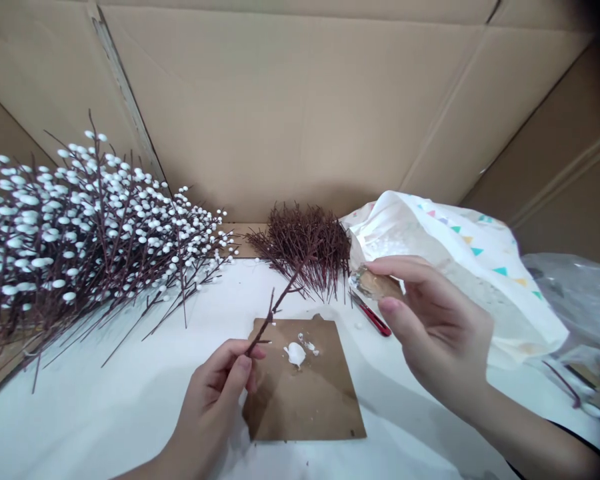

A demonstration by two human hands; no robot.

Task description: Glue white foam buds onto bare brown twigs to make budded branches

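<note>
My left hand (pixel 223 380) is closed on a brown twig (pixel 275 308), which slants up to the right over a brown cardboard sheet (pixel 325 400). White paste (pixel 295 354) lies in a blob with smaller smears on that sheet. My right hand (pixel 435 320) pinches a small brownish object (pixel 377 283) with a shiny, whitish left end; I cannot make out exactly what it is. Below it, a red-handled cutter or tool (pixel 373 315) lies on the white table, its far end close to the twig bundle.
White-budded branches (pixel 105 220) fill the left side. Bare brown twigs (pixel 307 243) are heaped at the back centre. A white bag with coloured triangles (pixel 473 267) lies at the right, beside clear plastic (pixel 575 300). Cardboard walls (pixel 300 107) enclose the white table (pixel 145 387).
</note>
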